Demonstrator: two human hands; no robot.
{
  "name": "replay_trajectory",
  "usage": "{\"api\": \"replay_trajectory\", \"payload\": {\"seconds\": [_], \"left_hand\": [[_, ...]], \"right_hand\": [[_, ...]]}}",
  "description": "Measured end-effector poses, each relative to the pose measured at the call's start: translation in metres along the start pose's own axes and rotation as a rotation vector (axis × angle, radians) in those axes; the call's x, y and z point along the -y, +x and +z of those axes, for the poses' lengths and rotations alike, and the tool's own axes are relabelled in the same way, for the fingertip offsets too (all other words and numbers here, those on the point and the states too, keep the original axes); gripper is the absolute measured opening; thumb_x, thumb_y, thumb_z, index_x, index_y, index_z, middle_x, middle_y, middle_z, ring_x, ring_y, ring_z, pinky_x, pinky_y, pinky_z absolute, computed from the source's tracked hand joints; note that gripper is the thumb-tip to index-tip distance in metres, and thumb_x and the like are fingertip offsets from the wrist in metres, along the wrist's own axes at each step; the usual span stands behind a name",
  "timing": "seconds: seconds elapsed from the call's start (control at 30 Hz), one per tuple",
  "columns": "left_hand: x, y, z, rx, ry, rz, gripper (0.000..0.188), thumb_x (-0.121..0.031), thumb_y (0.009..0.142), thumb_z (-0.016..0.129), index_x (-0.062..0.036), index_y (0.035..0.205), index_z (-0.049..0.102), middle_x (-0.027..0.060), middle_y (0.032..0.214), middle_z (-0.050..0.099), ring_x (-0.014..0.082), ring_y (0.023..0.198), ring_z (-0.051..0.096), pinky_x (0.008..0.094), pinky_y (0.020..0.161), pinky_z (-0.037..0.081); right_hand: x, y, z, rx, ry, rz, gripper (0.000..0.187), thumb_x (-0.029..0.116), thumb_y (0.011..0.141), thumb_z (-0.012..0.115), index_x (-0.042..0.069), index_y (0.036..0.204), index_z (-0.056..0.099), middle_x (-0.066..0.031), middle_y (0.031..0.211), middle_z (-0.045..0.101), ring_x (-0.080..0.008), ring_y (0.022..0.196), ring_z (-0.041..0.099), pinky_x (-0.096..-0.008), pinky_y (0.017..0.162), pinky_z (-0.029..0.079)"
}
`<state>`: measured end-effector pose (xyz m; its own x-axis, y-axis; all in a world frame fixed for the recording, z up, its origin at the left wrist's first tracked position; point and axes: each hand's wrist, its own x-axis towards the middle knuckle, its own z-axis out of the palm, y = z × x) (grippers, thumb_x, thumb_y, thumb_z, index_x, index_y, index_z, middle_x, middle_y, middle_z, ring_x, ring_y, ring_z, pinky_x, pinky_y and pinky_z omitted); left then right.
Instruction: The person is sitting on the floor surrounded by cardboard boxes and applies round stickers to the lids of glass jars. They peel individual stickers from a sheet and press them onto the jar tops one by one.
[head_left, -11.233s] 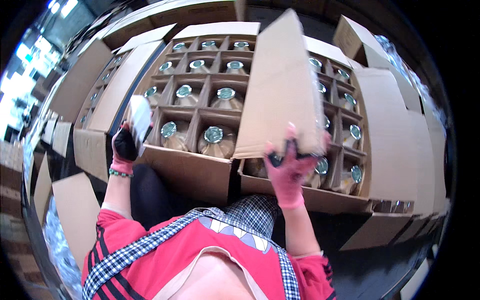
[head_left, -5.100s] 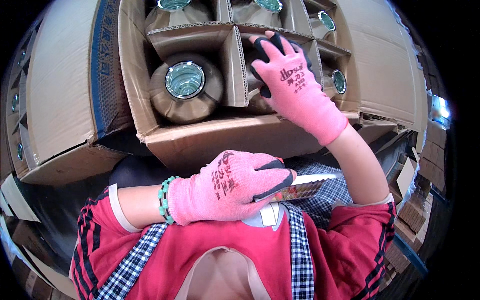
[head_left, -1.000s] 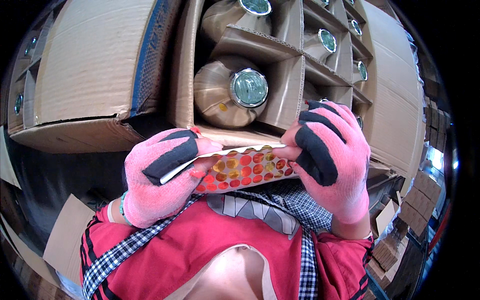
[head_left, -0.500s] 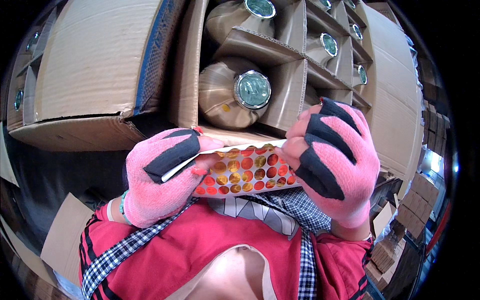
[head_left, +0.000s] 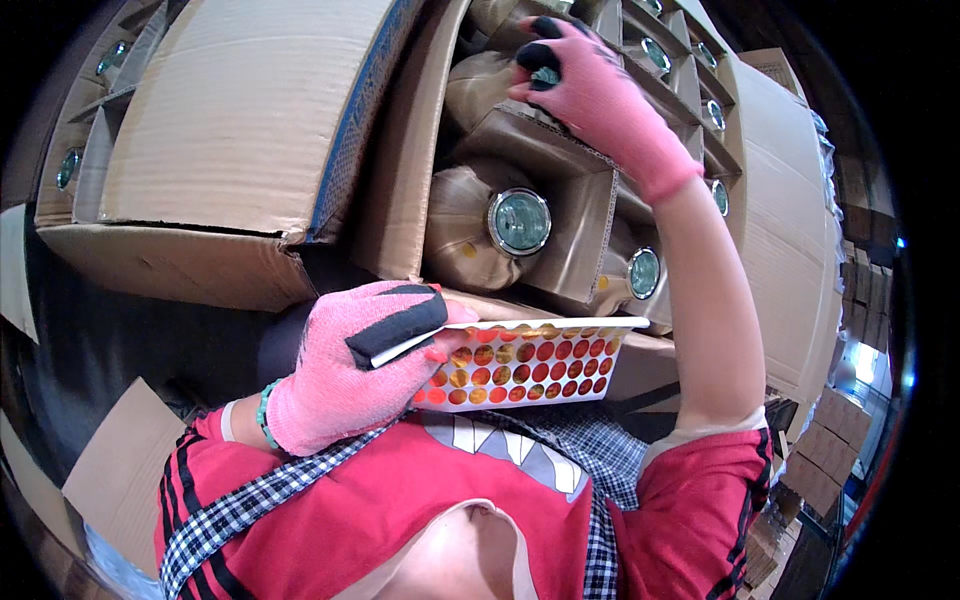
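Left fingers (head_left: 400,325) pinch the dotted sheet (head_left: 545,370) at five o'clock; right fingers (head_left: 547,28) curl by a bottle (head_left: 482,88) at twelve, grasp I cannot tell. I judge dot-sticking; next needs gentle pressing.

Site type: packing or storage area, as in a warehouse or workshop; the exact type cannot be determined. Indicators: an open carton (head_left: 408,150) is split by cardboard dividers (head_left: 590,235), with bottles (head_left: 468,222) standing one per compartment. A second carton (head_left: 240,110), at left, is likewise divided. Stacked brown boxes (head_left: 828,455) occupy the right background. Work gloves (head_left: 335,365) are worn.
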<state>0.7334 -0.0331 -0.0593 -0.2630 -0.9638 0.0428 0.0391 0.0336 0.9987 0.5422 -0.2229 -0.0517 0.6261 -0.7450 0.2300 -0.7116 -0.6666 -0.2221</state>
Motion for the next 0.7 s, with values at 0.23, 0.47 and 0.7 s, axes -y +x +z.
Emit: {"api": "replay_trajectory", "payload": {"seconds": [0.23,0.47,0.7], "left_hand": [[0.007,0.001,-0.003,0.023,0.066,0.067,0.017,-0.001,0.067,0.058,-0.0016,0.083,0.062,0.0135,0.069,0.058,0.0243,0.064,0.058,0.0288,0.061,0.046],[0.003,0.004,-0.007,-0.036,0.026,0.065,0.017,0.0,0.067,0.057,-0.002,0.083,0.061,0.0125,0.068,0.058,0.0245,0.064,0.057,0.0288,0.066,0.046],[0.008,0.005,-0.011,-0.069,-0.053,-0.016,0.018,-0.001,0.069,0.055,0.0022,0.086,0.06,0.0094,0.076,0.059,0.0157,0.072,0.056,0.0253,0.068,0.043]], "right_hand": [[0.008,0.029,0.023,0.284,-0.418,0.084,0.02,0.021,0.064,0.066,0.007,0.076,0.058,-0.0098,0.095,0.052,-0.0312,0.1,0.046,-0.0406,0.088,0.036],[0.039,0.01,-0.044,-0.054,0.029,0.114,0.024,0.02,0.071,0.064,0.006,0.089,0.058,-0.0098,0.091,0.058,-0.0191,0.085,0.055,-0.0295,0.078,0.042],[0.108,-0.059,-0.083,0.302,0.208,0.05,0.024,0.015,0.058,0.069,0.003,0.074,0.056,-0.0098,0.073,0.055,-0.0271,0.074,0.054,-0.0348,0.07,0.042]]}}
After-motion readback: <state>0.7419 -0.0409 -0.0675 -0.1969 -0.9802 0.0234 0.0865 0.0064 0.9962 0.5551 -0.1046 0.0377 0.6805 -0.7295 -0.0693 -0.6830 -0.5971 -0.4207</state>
